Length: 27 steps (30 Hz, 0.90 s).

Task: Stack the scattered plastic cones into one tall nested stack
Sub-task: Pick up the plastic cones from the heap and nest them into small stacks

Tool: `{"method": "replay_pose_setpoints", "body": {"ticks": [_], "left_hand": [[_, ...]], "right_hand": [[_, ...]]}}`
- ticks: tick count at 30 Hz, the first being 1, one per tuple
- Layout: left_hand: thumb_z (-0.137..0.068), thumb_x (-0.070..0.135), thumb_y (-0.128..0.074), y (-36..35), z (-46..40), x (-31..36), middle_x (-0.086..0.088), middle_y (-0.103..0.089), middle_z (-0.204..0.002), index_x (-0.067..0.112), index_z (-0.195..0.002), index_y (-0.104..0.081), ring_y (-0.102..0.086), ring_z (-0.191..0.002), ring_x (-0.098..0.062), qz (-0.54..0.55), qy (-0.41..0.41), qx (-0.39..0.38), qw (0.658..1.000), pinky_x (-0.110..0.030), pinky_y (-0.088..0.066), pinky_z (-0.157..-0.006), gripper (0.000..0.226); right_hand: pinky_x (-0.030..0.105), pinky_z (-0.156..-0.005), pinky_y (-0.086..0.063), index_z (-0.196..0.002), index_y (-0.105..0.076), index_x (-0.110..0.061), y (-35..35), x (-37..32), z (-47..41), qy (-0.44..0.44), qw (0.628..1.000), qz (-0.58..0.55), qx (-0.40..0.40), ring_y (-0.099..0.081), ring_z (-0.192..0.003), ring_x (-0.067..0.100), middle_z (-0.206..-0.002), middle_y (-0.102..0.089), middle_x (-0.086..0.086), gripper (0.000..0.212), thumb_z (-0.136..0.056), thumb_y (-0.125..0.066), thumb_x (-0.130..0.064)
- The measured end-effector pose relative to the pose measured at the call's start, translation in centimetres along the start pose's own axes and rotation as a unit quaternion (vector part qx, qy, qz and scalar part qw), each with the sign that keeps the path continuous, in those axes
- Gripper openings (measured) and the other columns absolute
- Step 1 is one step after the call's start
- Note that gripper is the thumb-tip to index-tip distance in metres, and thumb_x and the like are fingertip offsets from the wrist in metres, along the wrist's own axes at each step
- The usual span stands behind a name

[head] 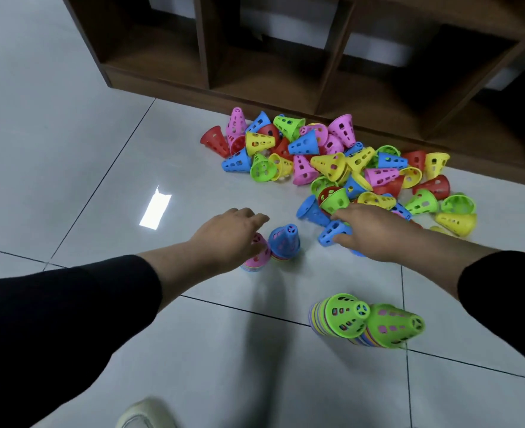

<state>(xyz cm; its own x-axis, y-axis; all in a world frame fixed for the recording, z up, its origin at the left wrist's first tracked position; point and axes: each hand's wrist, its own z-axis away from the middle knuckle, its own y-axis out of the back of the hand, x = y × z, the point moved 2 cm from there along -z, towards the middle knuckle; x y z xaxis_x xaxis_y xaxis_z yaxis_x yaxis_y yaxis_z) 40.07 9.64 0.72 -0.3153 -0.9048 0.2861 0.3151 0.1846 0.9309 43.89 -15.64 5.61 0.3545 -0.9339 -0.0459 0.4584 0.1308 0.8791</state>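
Note:
A heap of loose perforated plastic cones (pixel 332 162) in red, pink, blue, yellow and green lies on the floor by the shelf. My right hand (pixel 375 233) grips a blue cone (pixel 332 233) at the heap's near edge. My left hand (pixel 227 236) hovers with fingers stretched over a pink-topped nested stack (pixel 256 257), partly hiding it. A blue-topped stack (pixel 284 242) stands right beside it. Two green-topped stacks (pixel 344 316) (pixel 394 325) stand nearer to me on the right.
A dark wooden shelf unit (pixel 286 72) with open compartments runs along the back, just behind the heap. The floor is glossy grey tile (pixel 100 134) with a bright light reflection at the left. A light shoe (pixel 144 415) shows at the bottom edge.

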Motion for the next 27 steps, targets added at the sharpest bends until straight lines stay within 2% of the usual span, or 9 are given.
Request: {"method": "replay_pose_setpoints", "body": {"ticks": [5,9,12,14,19,21,23,25,27], "left_hand": [[-0.094,0.049,-0.058,5.2,-2.4,4.1,-0.007,-0.06,-0.129,0.023,-0.146,-0.038,-0.058,-0.114,-0.026,0.004,-0.001,-0.033,0.999,-0.04,-0.051,-0.091,0.061],[-0.095,0.047,-0.058,7.1,-5.2,8.9,-0.008,-0.058,-0.134,0.016,-0.147,-0.039,-0.056,-0.117,-0.027,0.045,0.025,-0.064,0.997,-0.034,-0.049,-0.092,0.063],[-0.097,0.042,-0.056,5.8,-7.0,11.1,-0.012,-0.065,-0.117,0.013,-0.142,-0.041,-0.067,-0.097,-0.028,0.13,0.101,-0.097,0.982,-0.04,-0.058,-0.079,0.056],[-0.097,0.042,-0.054,3.9,-7.9,11.8,-0.013,-0.068,-0.105,0.014,-0.142,-0.037,-0.071,-0.084,-0.028,0.225,0.171,-0.111,0.953,-0.04,-0.062,-0.068,0.055],[-0.099,0.038,-0.052,-0.5,-10.7,12.5,-0.016,-0.07,-0.097,0.022,-0.148,-0.023,-0.073,-0.075,-0.033,0.425,0.276,-0.073,0.859,-0.045,-0.062,-0.068,0.059],[-0.1,0.037,-0.051,-1.6,-12.2,12.4,-0.017,-0.07,-0.095,0.026,-0.154,-0.012,-0.073,-0.073,-0.034,0.471,0.297,-0.041,0.83,-0.047,-0.062,-0.068,0.067],[-0.101,0.035,-0.05,-2.2,-13.6,12.4,-0.018,-0.07,-0.094,0.027,-0.156,-0.008,-0.073,-0.072,-0.035,0.49,0.313,-0.03,0.813,-0.045,-0.062,-0.065,0.069],[-0.102,0.033,-0.049,-2.8,-14.7,12.2,-0.02,-0.069,-0.097,0.025,-0.155,-0.014,-0.071,-0.066,-0.033,0.516,0.328,-0.028,0.791,-0.038,-0.061,-0.055,0.065],[-0.101,0.032,-0.051,-3.3,-15.6,12.3,-0.021,-0.068,-0.097,0.019,-0.148,-0.03,-0.069,-0.061,-0.031,0.535,0.344,-0.026,0.771,-0.035,-0.06,-0.05,0.052]], "right_hand": [[0.037,-0.082,-0.049,-0.121,-0.056,-0.023,1.9,6.7,6.3,-0.044,0.999,0.029,-0.011,-0.056,-0.097,0.022,-0.113,-0.058,0.003,0.035,-0.094,-0.059,-0.044],[0.03,-0.083,-0.047,-0.137,-0.049,-0.024,1.0,10.1,8.4,-0.067,0.998,0.017,-0.007,-0.058,-0.109,0.024,-0.122,-0.061,0.004,0.05,-0.093,-0.059,-0.047],[0.028,-0.084,-0.043,-0.143,-0.043,-0.024,-1.1,12.1,7.6,-0.09,0.995,-0.043,0.014,-0.057,-0.117,0.025,-0.133,-0.059,0.004,0.057,-0.093,-0.06,-0.045],[0.029,-0.087,-0.042,-0.146,-0.04,-0.022,-2.7,13.4,6.4,-0.101,0.991,-0.078,0.032,-0.056,-0.119,0.027,-0.135,-0.058,0.006,0.061,-0.094,-0.061,-0.042],[0.034,-0.088,-0.047,-0.146,-0.041,-0.018,-5.8,16.0,2.4,-0.126,0.982,-0.129,0.062,-0.058,-0.115,0.03,-0.131,-0.059,0.012,0.062,-0.093,-0.062,-0.043],[0.036,-0.088,-0.047,-0.145,-0.042,-0.019,-6.2,16.2,0.6,-0.133,0.974,-0.154,0.097,-0.056,-0.116,0.031,-0.13,-0.058,0.013,0.062,-0.092,-0.063,-0.042],[0.038,-0.096,-0.047,-0.148,-0.038,-0.024,-6.2,15.9,-1.4,-0.12,0.971,-0.155,0.139,-0.05,-0.123,0.03,-0.137,-0.051,0.011,0.063,-0.092,-0.063,-0.04],[0.043,-0.103,-0.042,-0.15,-0.034,-0.029,-6.0,15.6,-3.4,-0.091,0.976,-0.111,0.165,-0.041,-0.131,0.027,-0.144,-0.043,0.005,0.063,-0.093,-0.061,-0.034],[0.046,-0.105,-0.039,-0.152,-0.029,-0.029,-5.8,15.7,-5.2,-0.072,0.982,-0.087,0.154,-0.036,-0.135,0.026,-0.151,-0.037,0.001,0.069,-0.091,-0.06,-0.023]]}}
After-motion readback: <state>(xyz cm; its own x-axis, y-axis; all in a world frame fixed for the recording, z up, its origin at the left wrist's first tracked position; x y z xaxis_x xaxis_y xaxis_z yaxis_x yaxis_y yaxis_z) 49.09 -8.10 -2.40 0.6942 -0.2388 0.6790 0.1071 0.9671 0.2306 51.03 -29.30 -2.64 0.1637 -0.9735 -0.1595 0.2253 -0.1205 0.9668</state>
